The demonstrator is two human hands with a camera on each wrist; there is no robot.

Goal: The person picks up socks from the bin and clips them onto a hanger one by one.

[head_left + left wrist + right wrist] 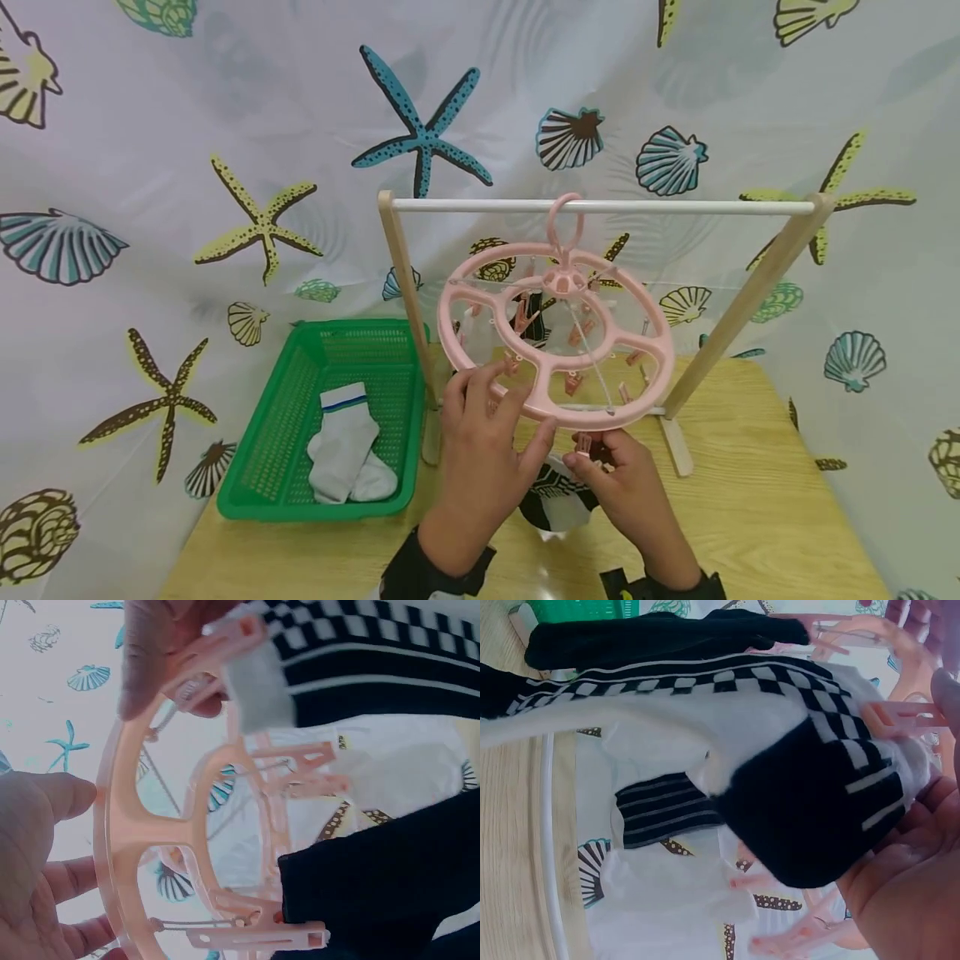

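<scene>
— Starting nearest, what is seen at the hands?

— The right hand (626, 483) is held under the near rim of the pink round hanger (553, 333), and a pink peg (583, 444) is pinched between its fingertips. The checked black-and-white sock (558, 498) is held just below that peg; in the right wrist view its cuff is seen lying against the palm, close to the peg. Whether the peg has already bitten onto the cuff cannot be told.

— And the other grip?

— The left hand (486, 442) is laid on the hanger's near rim, fingers curled over it and thumb below, so the ring is steadied.

— How far along is the work judged to be?

— Partly done, it is judged. Dark and light cloth is seen hanging from pegs on the far side of the ring in both wrist views, though single pieces cannot be separated. The checked sock is the one in hand, and several pegs on the ring are seen bare.

— What is held in containers?

— A green basket (285, 433) is set on the wooden tabletop (780, 517), left of the hands. A white sock (347, 450) with a blue-striped cuff is lying in it, seemingly with a second white one beside it.

— Farther back?

— The hanger is hooked over the white bar of a wooden rack (600, 206). A seashell-printed curtain (225, 167) is hung behind everything.
</scene>
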